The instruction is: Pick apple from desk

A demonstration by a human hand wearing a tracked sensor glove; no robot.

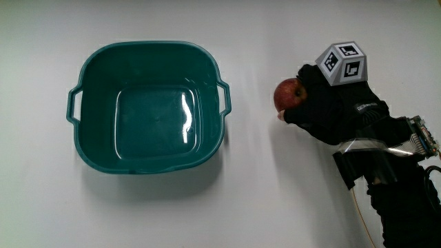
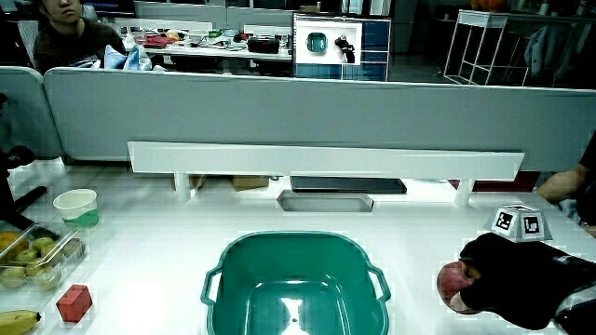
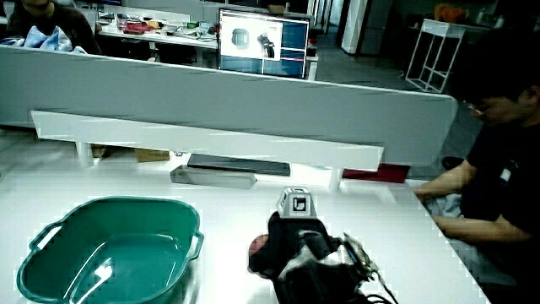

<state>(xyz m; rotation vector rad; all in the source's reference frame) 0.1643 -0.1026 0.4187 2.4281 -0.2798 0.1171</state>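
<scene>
A red apple (image 1: 287,94) lies on the white desk (image 1: 262,193) beside the teal basin (image 1: 83,114). The gloved hand (image 1: 324,107), with a patterned cube (image 1: 342,63) on its back, is curled around the apple, fingers wrapping it from the side away from the basin. In both side views the apple (image 2: 453,281) (image 3: 258,247) shows partly, half covered by the hand (image 2: 507,274) (image 3: 291,241). I cannot tell whether the apple is touching the desk or just off it.
The teal basin (image 2: 233,270) (image 3: 181,215) holds nothing. In a side view a green cup (image 2: 77,207), a clear box of fruit (image 2: 33,256), a red cube (image 2: 74,302) and a banana (image 2: 19,321) sit at the table's edge. A low white shelf (image 2: 326,160) runs along the partition.
</scene>
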